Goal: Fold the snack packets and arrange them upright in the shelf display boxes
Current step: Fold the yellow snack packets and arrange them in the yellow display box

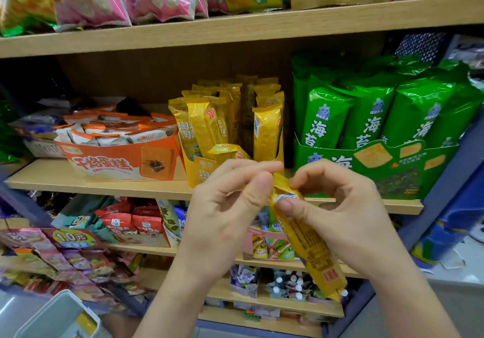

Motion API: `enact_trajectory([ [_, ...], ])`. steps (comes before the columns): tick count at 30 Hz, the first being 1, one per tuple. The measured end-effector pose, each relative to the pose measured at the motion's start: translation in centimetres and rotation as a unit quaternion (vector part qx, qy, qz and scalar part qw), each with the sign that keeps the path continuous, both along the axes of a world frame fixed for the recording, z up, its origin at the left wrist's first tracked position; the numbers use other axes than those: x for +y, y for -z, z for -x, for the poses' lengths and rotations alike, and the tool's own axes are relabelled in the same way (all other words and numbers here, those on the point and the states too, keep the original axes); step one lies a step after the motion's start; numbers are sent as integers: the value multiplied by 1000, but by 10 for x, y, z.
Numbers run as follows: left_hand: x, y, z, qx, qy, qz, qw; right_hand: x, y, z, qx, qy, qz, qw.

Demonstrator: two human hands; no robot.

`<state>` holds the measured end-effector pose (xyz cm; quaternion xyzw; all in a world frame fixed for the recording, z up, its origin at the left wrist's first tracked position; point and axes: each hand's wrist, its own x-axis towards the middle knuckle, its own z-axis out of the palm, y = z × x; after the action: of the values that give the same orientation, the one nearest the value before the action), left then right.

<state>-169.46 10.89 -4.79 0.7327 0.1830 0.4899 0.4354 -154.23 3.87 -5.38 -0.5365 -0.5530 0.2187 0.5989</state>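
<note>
A long yellow snack packet (310, 243) hangs slanted in front of the shelves, its lower end pointing down and to the right. My left hand (225, 206) and my right hand (337, 206) both pinch its upper end, thumbs against fingers, where the foil is creased. Straight behind my hands stands the yellow display box (201, 172) on the middle shelf. Several matching yellow packets (265, 133) stand upright in it, and one lies tipped over (226, 151) at the front.
An orange cake box (117, 159) stands left of the yellow box and a green seaweed box (379, 164) to its right. The wooden shelf edge (91, 183) runs below them. Lower shelves hold more snacks. A grey bin (57, 316) is at bottom left.
</note>
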Motion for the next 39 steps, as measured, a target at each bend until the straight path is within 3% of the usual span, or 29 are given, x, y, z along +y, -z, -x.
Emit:
enact_trajectory([
  [4,-3,-1,-3,9,-87,-48,995,-1,1,6,-108,73,-27,991],
  [8,-1,-1,-2,8,-152,-74,986,1,5,7,-143,76,-22,987],
  [14,-5,2,-3,-6,-154,-61,986,5,5,-9,7,-78,46,996],
  [17,-10,2,-5,-19,-139,-38,989,6,3,-4,37,-37,5,999],
  [24,-9,2,-9,-40,-52,149,987,6,5,6,78,31,-55,995],
  [31,-9,8,-11,-63,-17,176,982,8,4,10,138,51,-84,986],
  [39,-8,9,-13,-67,-49,156,984,13,4,15,190,56,-93,976],
])
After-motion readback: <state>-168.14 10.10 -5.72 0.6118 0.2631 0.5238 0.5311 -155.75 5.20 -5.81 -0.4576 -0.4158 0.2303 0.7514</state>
